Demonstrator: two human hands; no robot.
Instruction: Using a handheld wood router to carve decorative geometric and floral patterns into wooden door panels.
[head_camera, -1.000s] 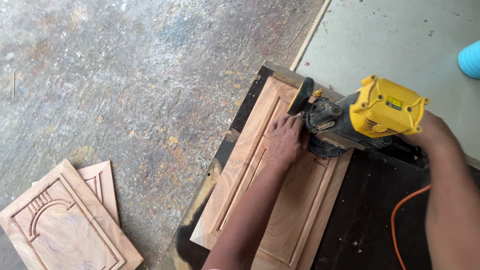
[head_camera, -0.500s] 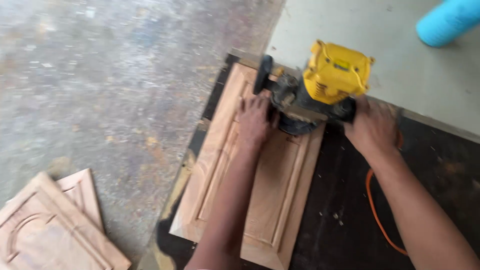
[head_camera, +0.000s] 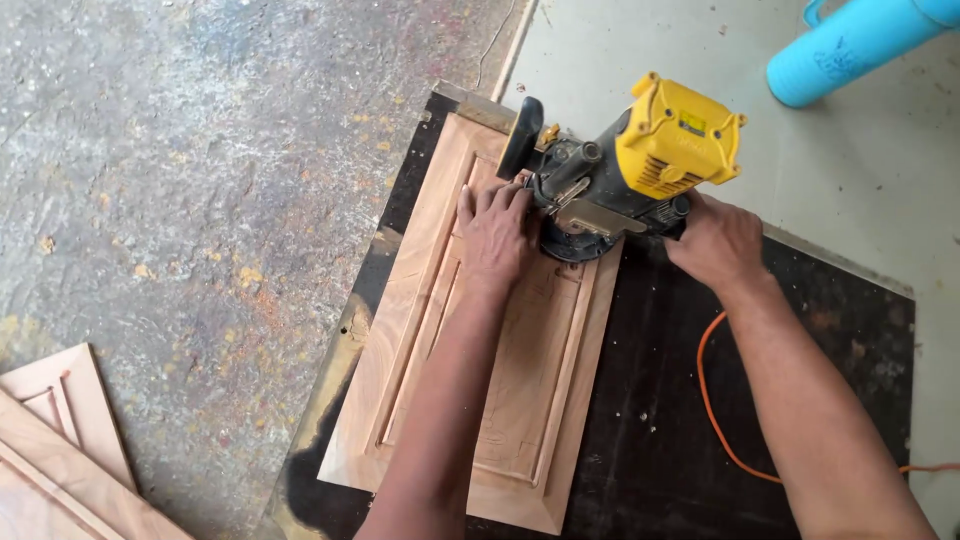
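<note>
Workbench top (head_camera: 800, 400), dark and scuffed, carries the wooden door panel (head_camera: 480, 380), which lies flat at its left side. At the panel's far end stands the yellow router (head_camera: 625, 175). My left hand (head_camera: 495, 235) presses flat on the panel, fingers together, touching the router's base. My right hand (head_camera: 715, 240) is clamped on its right handle.

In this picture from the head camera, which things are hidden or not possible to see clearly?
- Router bit: hidden under the yellow router, head view.
- Right hand: fingers hidden behind the router body.
- Wooden door panel: middle covered by the left hand and its forearm.
- Orange cord: cut off at the right edge.
- Carved panels: cut off at the bottom-left corner.
</note>
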